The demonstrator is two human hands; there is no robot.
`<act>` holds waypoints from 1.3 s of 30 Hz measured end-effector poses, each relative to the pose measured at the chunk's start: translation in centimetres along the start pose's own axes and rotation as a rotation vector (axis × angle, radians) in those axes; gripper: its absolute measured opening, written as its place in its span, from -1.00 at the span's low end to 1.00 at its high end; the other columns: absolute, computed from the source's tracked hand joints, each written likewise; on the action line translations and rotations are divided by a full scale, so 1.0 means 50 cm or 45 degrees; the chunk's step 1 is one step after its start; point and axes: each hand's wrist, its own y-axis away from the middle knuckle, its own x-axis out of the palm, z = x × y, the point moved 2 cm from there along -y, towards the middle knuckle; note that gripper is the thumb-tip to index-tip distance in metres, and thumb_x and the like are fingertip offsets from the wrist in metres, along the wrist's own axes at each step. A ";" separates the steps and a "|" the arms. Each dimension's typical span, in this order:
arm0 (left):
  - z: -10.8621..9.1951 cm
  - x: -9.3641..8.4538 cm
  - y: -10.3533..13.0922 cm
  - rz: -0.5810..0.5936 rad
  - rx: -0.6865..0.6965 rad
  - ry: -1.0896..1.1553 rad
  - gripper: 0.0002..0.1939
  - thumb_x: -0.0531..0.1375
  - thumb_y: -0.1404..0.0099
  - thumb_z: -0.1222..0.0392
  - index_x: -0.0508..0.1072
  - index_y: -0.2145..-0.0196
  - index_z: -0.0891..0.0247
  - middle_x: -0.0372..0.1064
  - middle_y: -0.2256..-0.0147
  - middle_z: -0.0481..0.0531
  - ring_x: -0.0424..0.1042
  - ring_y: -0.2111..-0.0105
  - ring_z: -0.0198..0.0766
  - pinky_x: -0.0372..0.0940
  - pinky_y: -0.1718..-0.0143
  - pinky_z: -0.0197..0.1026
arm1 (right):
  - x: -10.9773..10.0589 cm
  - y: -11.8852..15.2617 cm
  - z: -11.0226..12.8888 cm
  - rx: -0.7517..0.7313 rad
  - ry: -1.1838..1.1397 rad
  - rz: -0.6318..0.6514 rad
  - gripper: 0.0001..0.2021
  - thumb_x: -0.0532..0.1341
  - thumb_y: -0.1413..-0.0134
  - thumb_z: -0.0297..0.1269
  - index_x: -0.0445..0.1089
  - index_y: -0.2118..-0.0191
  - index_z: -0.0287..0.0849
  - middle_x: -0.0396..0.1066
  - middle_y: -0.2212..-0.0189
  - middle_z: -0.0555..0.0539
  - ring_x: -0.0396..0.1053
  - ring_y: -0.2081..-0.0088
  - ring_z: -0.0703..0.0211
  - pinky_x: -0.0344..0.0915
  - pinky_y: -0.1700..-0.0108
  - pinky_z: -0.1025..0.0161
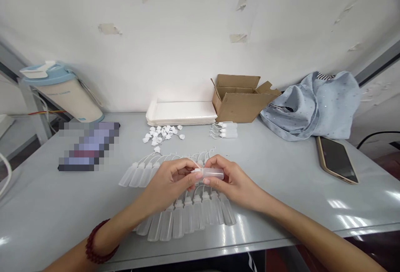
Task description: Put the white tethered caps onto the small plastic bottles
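A small translucent plastic bottle (214,173) lies sideways between my two hands, above the table. My right hand (234,180) is closed around its body with thumb and fingers. At the white neck end, my left hand (173,179) pinches the white cap (198,170); the fingers partly hide it. Below my hands is a row of similar bottles (188,218) with thin white tubes at their tops. Another row of bottles (134,175) lies behind, partly covered by my left hand. A heap of loose white caps (162,133) is farther back.
Along the wall are a stack of white sheets or trays (184,112) and an open cardboard box (240,107). Several capped bottles (229,130) lie before the box. A phone (337,159) and blue cloth bag (331,105) are right; a tumbler (68,97) and blurred-out device (93,145) left.
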 end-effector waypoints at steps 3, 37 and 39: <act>-0.001 -0.002 -0.002 -0.108 0.232 -0.120 -0.85 0.18 -0.27 0.17 0.53 0.30 0.25 0.44 0.43 -0.01 0.39 0.48 -0.33 0.31 0.45 -0.31 | -0.001 0.002 -0.002 -0.022 0.041 -0.022 -0.73 0.16 -0.15 -0.04 0.24 0.25 -0.16 0.11 0.57 0.12 0.02 0.60 0.39 -0.05 0.59 0.40; 0.029 0.016 0.017 -0.287 0.911 -0.752 -0.84 0.15 -0.30 0.38 0.42 0.15 0.30 0.43 0.34 0.05 0.37 0.41 -0.35 0.30 0.42 -0.31 | -0.009 -0.005 0.000 -0.016 -0.109 0.019 -0.70 0.12 -0.18 -0.05 0.28 0.39 -0.21 -0.02 0.67 0.16 -0.09 0.65 0.42 -0.14 0.61 0.40; 0.014 0.010 0.012 -0.218 0.753 -0.630 -0.91 0.17 -0.30 0.31 0.45 0.23 0.30 0.44 0.34 0.03 0.39 0.42 -0.36 0.31 0.42 -0.34 | -0.008 -0.003 0.002 -0.050 -0.071 0.005 -0.71 0.13 -0.18 -0.07 0.30 0.36 -0.22 0.04 0.63 0.14 -0.05 0.62 0.41 -0.11 0.60 0.40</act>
